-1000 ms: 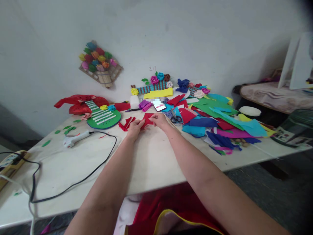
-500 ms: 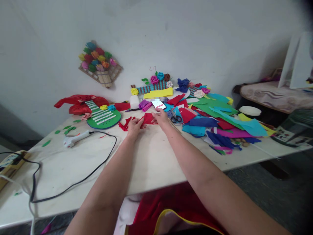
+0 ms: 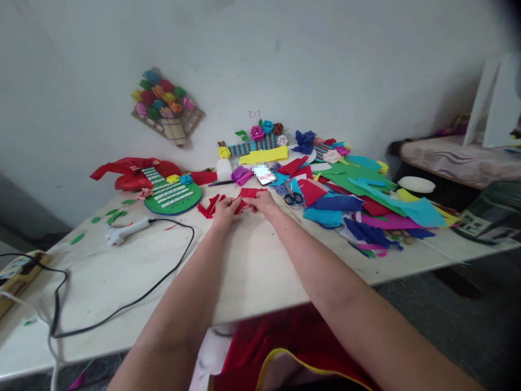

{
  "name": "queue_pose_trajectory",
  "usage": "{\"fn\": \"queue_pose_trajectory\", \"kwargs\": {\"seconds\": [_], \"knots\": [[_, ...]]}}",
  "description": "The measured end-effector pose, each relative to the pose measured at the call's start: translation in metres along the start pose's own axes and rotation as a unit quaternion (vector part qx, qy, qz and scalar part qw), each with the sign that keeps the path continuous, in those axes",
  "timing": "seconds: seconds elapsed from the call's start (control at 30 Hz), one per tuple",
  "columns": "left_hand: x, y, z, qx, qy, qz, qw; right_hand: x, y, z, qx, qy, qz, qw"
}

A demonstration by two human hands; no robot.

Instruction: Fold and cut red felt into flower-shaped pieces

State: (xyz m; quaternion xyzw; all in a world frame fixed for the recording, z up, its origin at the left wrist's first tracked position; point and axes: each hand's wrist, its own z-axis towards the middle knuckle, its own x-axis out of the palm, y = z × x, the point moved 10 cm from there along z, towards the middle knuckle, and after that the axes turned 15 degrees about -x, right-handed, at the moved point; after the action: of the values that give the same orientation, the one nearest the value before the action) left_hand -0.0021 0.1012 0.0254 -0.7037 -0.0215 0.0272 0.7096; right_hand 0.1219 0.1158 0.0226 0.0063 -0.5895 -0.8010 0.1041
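Note:
Between my two hands, low over the white table, is a piece of red crepe paper. My left hand pinches its near left edge, with thumb and fingers together. My right hand is closed on the same piece just to the right, its fingertips almost meeting those of the left. Cut red paper scraps lie against the left side of my left hand. Beyond the hands lies a phone with a lit screen. Dark-handled scissors rest to the right of my right hand.
Coloured paper sheets are heaped on the right. At left are a green guitar-shaped craft, a white glue gun and its black cable. A pen lies behind the hands. A large jar stands at the right edge.
My right hand has come left and slightly down, from the phone's near edge to beside my left hand, and now grips the red paper there. My left hand has hardly moved.

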Motion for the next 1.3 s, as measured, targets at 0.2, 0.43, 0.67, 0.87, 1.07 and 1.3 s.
{"fn": "queue_pose_trajectory", "kwargs": {"seconds": [0.2,0.43,0.67,0.87,1.07,1.3], "knots": [[-0.005,-0.002,0.003,0.019,-0.024,0.020,0.999,0.000,0.000,-0.003,0.012,0.012,0.011,1.000],[-0.002,-0.006,-0.001,0.018,-0.014,-0.009,1.000,-0.002,-0.003,0.001,0.016,0.004,0.017,1.000],[-0.010,-0.002,0.000,0.013,-0.019,-0.078,0.997,0.013,-0.010,-0.003,0.025,0.088,0.035,0.995],[-0.001,0.000,-0.002,-0.010,0.016,-0.111,0.994,0.017,-0.014,-0.001,0.010,0.067,0.033,0.997],[-0.002,0.000,-0.003,-0.018,0.017,-0.131,0.991,0.017,-0.005,-0.001,-0.010,0.047,-0.003,0.999],[-0.004,0.002,-0.003,-0.038,0.013,-0.148,0.988,0.030,-0.007,-0.005,-0.006,0.098,-0.014,0.995]]}}
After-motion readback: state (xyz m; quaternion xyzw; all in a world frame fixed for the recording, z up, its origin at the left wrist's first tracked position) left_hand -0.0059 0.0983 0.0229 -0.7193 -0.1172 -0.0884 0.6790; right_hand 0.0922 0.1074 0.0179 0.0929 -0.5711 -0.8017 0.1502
